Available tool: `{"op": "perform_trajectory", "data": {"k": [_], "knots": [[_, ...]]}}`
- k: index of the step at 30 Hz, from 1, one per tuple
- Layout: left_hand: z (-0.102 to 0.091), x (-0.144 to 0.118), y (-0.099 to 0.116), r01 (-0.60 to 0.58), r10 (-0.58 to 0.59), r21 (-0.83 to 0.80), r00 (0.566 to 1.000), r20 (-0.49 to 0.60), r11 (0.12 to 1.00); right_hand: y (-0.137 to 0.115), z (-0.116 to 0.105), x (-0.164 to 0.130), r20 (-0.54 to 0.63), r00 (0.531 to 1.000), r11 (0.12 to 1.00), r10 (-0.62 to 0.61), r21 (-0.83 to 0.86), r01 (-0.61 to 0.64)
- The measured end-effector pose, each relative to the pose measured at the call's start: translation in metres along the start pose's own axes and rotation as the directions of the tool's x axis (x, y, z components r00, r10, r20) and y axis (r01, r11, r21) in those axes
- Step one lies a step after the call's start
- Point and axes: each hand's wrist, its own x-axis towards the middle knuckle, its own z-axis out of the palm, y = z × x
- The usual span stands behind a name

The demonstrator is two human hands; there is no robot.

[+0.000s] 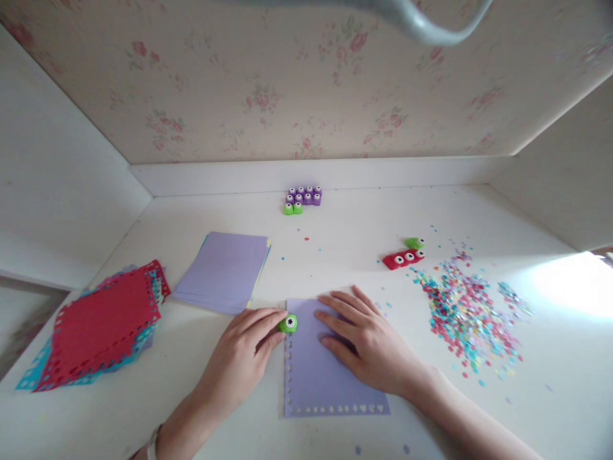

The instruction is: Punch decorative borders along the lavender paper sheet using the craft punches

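Note:
My left hand (253,338) grips a small green craft punch (288,324) with a white, star-marked top, set at the upper left edge of a purple paper sheet (330,377). Small cut-out holes run down that left edge and along the sheet's bottom edge. Lying across the upper right of the sheet, my right hand (366,335) has its fingers spread and holds it flat against the white table. Whether the punch is pressed down cannot be seen.
Left lie a purple paper stack (223,268) and a pile of red and blue punched sheets (103,326). Purple and green punches (304,199) line the back. At right are red punches (403,259), a green one (414,243) and heaped confetti (469,313).

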Motion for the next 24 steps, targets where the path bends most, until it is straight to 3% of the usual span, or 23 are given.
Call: {"op": "perform_trajectory", "data": {"k": [14, 24], "knots": [[-0.001, 0.000, 0.001, 0.030, -0.029, -0.033, 0.999, 0.034, 0.999, 0.000, 0.001, 0.000, -0.007, 1.000, 1.000, 0.000, -0.019, 0.000], [-0.021, 0.013, 0.014, 0.274, -0.239, -0.263, 0.958, 0.160, 0.925, 0.000, -0.001, -0.001, 0.002, 1.000, 1.000, 0.009, -0.003, -0.009]]}}
